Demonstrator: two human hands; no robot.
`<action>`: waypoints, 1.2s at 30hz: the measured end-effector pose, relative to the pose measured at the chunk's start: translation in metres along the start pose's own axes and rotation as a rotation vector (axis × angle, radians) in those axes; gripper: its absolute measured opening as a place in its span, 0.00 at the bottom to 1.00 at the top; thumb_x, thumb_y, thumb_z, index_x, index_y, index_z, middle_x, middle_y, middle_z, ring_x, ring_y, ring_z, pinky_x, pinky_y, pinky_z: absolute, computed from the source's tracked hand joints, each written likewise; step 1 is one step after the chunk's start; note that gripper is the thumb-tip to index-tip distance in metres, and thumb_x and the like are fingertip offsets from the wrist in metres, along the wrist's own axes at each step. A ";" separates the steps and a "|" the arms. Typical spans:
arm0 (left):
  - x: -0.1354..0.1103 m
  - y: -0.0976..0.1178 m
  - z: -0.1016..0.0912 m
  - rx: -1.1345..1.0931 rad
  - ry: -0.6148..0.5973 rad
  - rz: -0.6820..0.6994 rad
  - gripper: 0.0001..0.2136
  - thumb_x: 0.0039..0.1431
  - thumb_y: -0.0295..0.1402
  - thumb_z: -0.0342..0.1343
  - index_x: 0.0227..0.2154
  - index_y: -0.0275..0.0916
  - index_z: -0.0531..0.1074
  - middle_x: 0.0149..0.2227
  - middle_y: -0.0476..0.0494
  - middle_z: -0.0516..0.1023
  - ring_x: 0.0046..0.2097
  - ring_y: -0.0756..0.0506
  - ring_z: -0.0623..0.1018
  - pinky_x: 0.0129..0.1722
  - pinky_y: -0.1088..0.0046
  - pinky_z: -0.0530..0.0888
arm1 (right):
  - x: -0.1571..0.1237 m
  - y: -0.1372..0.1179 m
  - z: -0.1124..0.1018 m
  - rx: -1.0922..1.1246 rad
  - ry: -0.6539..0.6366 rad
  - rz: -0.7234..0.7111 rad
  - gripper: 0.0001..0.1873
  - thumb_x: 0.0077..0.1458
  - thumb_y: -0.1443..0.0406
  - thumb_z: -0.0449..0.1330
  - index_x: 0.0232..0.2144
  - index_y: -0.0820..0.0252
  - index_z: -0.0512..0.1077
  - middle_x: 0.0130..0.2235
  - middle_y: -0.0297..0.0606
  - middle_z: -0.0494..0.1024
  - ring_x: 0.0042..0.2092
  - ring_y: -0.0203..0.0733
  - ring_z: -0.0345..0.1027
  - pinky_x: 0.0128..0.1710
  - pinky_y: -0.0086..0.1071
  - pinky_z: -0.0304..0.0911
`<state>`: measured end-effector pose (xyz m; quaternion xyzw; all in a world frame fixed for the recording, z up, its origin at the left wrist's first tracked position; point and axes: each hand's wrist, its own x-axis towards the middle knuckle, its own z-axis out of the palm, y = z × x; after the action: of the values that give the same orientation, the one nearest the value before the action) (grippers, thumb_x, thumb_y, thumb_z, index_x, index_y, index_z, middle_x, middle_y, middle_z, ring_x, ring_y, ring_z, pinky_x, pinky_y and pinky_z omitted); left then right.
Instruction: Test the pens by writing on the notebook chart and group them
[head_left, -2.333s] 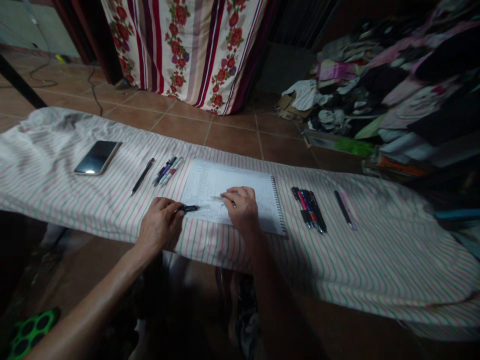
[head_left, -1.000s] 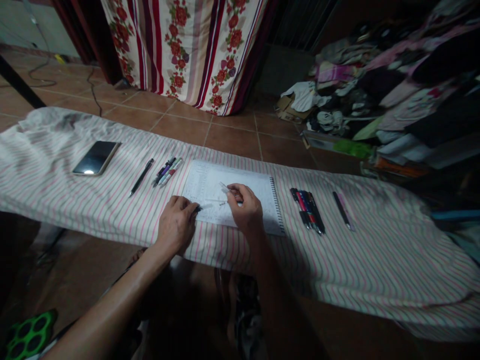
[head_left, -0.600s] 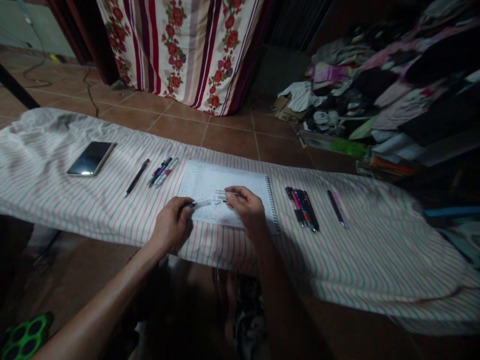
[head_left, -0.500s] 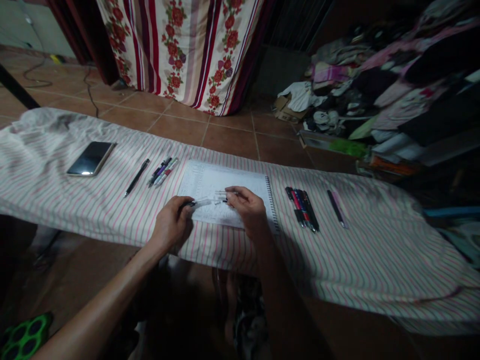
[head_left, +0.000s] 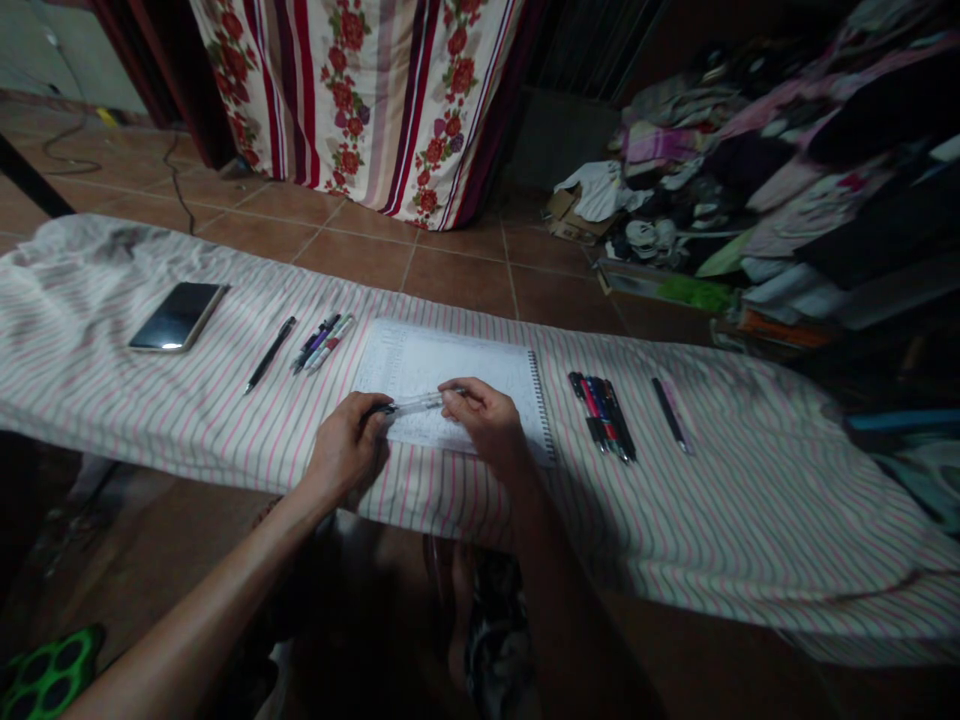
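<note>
A clear-barrelled pen [head_left: 417,403] spans the gap between my hands, above a spiral notebook [head_left: 457,355] with writing on its page. My left hand [head_left: 349,435] pinches the pen's dark end. Its other end is between the thumb and fingers of my right hand [head_left: 484,415]. Left of the notebook lie a few pens [head_left: 322,343] side by side and a single black pen [head_left: 270,355]. Several dark, red and blue pens [head_left: 602,415] lie in a group to the right, with a black pen [head_left: 669,415] beside a pink one farther off.
A phone [head_left: 178,316] lies at the left on the striped cloth [head_left: 750,500] covering the table. Beyond the table are a tiled floor [head_left: 457,270], a flowered curtain [head_left: 397,110] and a heap of clothes [head_left: 787,190] at the right.
My right hand's small clear and dark pieces, held apart from the left hand's pen before, are now lined up and joined with it. The left hand has barely moved.
</note>
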<state>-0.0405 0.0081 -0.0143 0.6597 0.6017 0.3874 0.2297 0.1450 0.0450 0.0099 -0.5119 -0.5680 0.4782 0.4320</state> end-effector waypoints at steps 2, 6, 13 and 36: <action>0.000 0.000 0.000 0.002 0.005 0.001 0.11 0.57 0.33 0.46 0.39 0.37 0.71 0.39 0.41 0.75 0.43 0.44 0.74 0.45 0.64 0.70 | 0.000 0.000 0.000 0.002 -0.006 -0.001 0.10 0.47 0.60 0.59 0.31 0.60 0.72 0.22 0.31 0.72 0.27 0.35 0.68 0.30 0.28 0.62; -0.001 0.001 0.000 0.005 0.006 0.000 0.11 0.57 0.34 0.47 0.39 0.39 0.71 0.38 0.43 0.76 0.42 0.44 0.75 0.43 0.65 0.71 | 0.001 0.002 -0.001 -0.012 -0.034 -0.007 0.10 0.47 0.60 0.59 0.31 0.60 0.72 0.22 0.31 0.73 0.27 0.35 0.69 0.29 0.28 0.62; 0.000 0.000 0.001 -0.021 -0.006 0.031 0.11 0.57 0.33 0.47 0.40 0.38 0.71 0.39 0.43 0.75 0.43 0.44 0.74 0.45 0.65 0.70 | 0.002 0.005 -0.001 0.023 -0.056 -0.004 0.11 0.47 0.59 0.59 0.32 0.61 0.72 0.22 0.32 0.74 0.25 0.35 0.67 0.28 0.29 0.62; 0.000 0.005 -0.009 0.150 -0.210 0.137 0.12 0.59 0.34 0.47 0.39 0.38 0.74 0.34 0.43 0.75 0.37 0.46 0.75 0.36 0.71 0.70 | -0.006 0.013 -0.001 0.020 -0.200 0.074 0.11 0.44 0.61 0.61 0.31 0.62 0.72 0.22 0.33 0.76 0.24 0.34 0.69 0.27 0.29 0.63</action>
<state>-0.0445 0.0057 -0.0048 0.7515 0.5552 0.2848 0.2144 0.1487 0.0394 -0.0028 -0.4777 -0.5842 0.5482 0.3604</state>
